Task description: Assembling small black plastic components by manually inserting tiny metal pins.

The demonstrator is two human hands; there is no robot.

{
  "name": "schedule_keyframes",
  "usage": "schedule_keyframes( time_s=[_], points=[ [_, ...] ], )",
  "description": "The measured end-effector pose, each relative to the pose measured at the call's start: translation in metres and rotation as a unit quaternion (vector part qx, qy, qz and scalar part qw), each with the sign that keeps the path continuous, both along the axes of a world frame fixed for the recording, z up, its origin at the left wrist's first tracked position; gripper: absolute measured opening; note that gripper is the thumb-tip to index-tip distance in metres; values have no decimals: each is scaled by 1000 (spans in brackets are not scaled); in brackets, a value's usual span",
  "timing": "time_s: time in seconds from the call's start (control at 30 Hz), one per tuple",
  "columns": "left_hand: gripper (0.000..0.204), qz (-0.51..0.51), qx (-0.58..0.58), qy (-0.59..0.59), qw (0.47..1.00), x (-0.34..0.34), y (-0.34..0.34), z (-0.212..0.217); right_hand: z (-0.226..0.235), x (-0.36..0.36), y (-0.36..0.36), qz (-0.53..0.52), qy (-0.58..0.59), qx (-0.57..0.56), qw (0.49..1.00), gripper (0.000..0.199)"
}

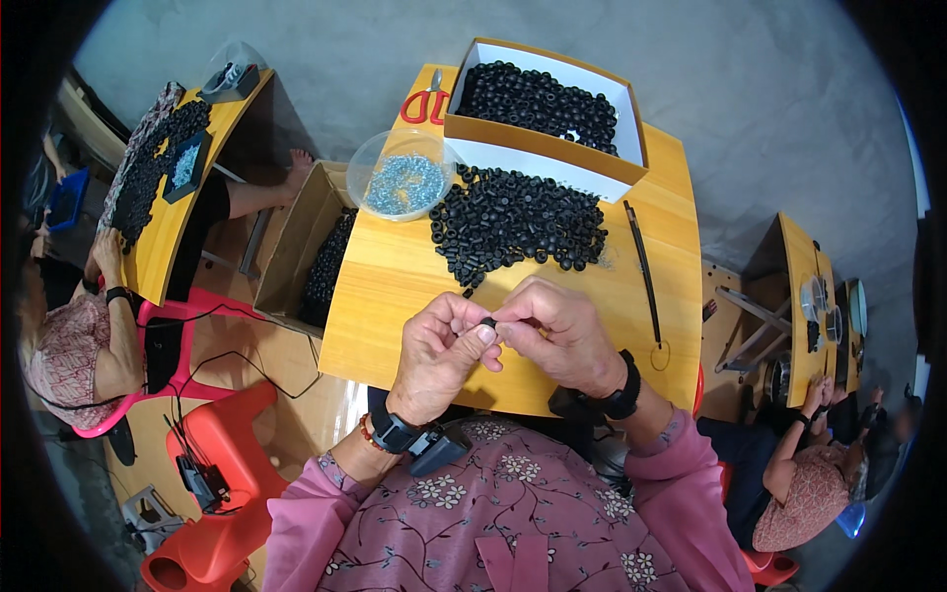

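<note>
Over the near part of the table, my left hand (443,345) pinches a small black rubber-like piece (488,323) between thumb and fingers. My right hand (558,331) meets it there, thumb and forefinger closed at the same piece; whatever else those fingertips hold is too small to make out. Just beyond my hands spreads a pile of similar small black pieces (513,219). To its left stands a clear round tub (362,163) with small shiny, clear-bluish parts (405,185) inside.
Behind the pile is a cardboard box (546,147) of rounder black pieces. Red-handled scissors (424,105) lie at the back left, a thin black rod (643,271) on the right. A carton (296,259) and a red stool (232,483) stand left. People work at tables on both sides.
</note>
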State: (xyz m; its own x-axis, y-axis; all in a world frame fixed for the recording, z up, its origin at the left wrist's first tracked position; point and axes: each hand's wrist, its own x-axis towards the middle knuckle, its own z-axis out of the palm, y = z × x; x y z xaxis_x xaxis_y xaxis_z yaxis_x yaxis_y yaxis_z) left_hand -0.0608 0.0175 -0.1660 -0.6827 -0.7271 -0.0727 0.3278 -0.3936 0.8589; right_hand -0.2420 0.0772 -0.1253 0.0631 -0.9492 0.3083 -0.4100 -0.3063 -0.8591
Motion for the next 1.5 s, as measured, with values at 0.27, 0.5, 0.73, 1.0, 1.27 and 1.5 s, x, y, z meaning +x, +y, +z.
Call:
schedule_keyframes(
  time_s=[0.27,0.5,0.73,1.0,1.27,1.5],
  points=[
    [7,37,-59,-28,997,0,3,1,-17,14,5,-39,-99,26,994,5],
    [9,28,-112,-46,992,0,1,-4,-12,20,11,-45,-163,53,984,4],
    [8,-24,154,33,987,0,-3,-12,-24,8,14,-38,-154,113,981,19],
    [7,-2,243,72,967,-2,-2,-7,12,5,15,-46,61,87,993,44],
    [12,-21,247,87,965,-6,2,0,8,5,6,-32,266,-3,964,40],
    [10,-63,241,62,967,-1,-2,4,5,5,5,-10,229,-11,973,34]
  ],
)
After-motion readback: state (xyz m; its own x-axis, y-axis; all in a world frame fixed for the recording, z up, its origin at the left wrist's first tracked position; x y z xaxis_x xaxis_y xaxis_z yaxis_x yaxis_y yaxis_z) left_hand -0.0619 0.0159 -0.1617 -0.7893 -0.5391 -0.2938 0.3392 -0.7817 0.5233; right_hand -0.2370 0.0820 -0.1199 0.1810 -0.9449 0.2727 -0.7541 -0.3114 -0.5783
